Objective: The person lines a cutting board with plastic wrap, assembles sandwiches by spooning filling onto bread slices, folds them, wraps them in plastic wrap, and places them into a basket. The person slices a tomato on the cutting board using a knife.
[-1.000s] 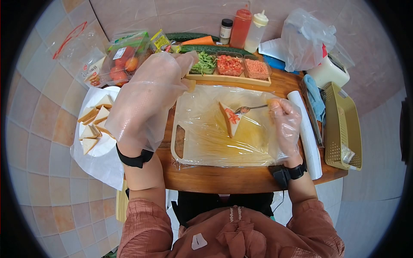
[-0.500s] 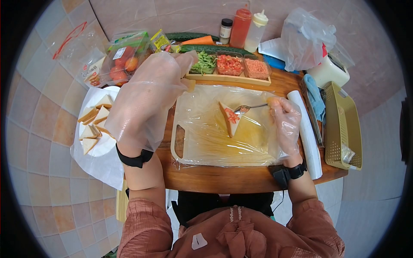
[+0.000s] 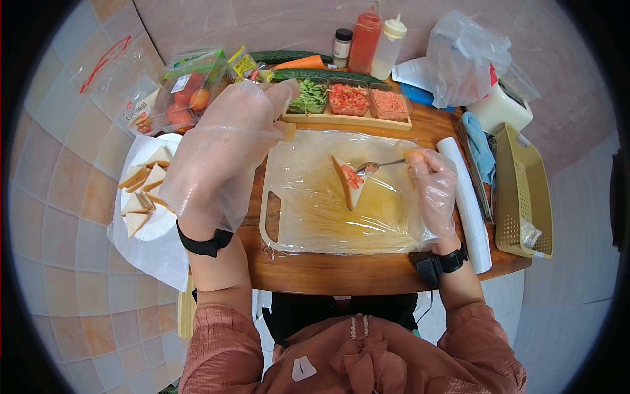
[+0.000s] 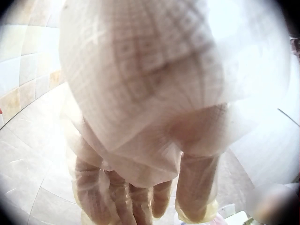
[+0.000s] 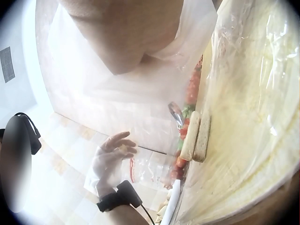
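Observation:
My right hand (image 3: 433, 190), in a clear plastic glove, pinches the handle of a metal spoon (image 3: 387, 162). The spoon's bowl touches the top of a crusted triangle of white bread (image 3: 357, 194). Diced red pieces (image 3: 352, 176) lie on that bread. Beneath it is a cutting board (image 3: 315, 230) covered in plastic wrap. My left hand (image 3: 226, 138), also gloved, hovers left of the board with nothing in it. Its fingers (image 4: 197, 187) hang loosely extended in the left wrist view. From the right wrist view, the bread (image 5: 190, 140) shows side-on, with the spoon (image 5: 176, 114) above it.
Behind the board stands a wooden tray (image 3: 348, 121) with tubs of green strips and diced red and orange bits. A plate (image 3: 147, 226) of bread triangles lies left. Sauce bottles (image 3: 365, 43) stand at the back. A wrap roll (image 3: 464, 203) and plastic basket (image 3: 525, 197) flank the right.
The spoon's bowl has shifted slightly over the bread, and the red pieces lie a little more spread out. My left hand has stayed in place.

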`<action>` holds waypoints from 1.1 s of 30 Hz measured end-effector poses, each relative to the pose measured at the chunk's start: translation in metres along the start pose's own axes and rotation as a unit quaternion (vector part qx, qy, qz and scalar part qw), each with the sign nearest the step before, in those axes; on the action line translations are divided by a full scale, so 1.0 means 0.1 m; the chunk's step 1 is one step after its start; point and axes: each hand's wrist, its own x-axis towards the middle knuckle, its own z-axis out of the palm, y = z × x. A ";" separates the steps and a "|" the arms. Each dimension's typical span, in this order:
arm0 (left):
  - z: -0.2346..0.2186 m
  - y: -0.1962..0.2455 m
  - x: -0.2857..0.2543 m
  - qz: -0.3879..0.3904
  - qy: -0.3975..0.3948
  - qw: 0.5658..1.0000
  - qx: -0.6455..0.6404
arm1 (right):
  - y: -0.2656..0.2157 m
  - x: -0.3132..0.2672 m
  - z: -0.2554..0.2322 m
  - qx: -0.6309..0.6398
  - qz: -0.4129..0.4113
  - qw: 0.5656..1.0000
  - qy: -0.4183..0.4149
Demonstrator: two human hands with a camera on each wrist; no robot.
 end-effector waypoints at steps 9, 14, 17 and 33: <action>0.02 -0.08 0.04 -0.076 -0.066 0.995 -0.011 | 0.02 -0.02 -0.02 0.046 -0.003 0.998 -0.044; -0.02 -0.05 0.10 -0.080 -0.110 0.991 0.021 | 0.04 -0.02 0.01 0.005 -0.020 0.999 -0.032; -0.02 0.00 0.02 -0.047 -0.069 0.996 -0.016 | 0.00 -0.01 0.01 0.020 -0.013 0.999 -0.049; -0.01 0.00 0.02 -0.011 -0.041 0.999 -0.021 | 0.01 -0.01 0.02 0.043 0.012 0.998 -0.045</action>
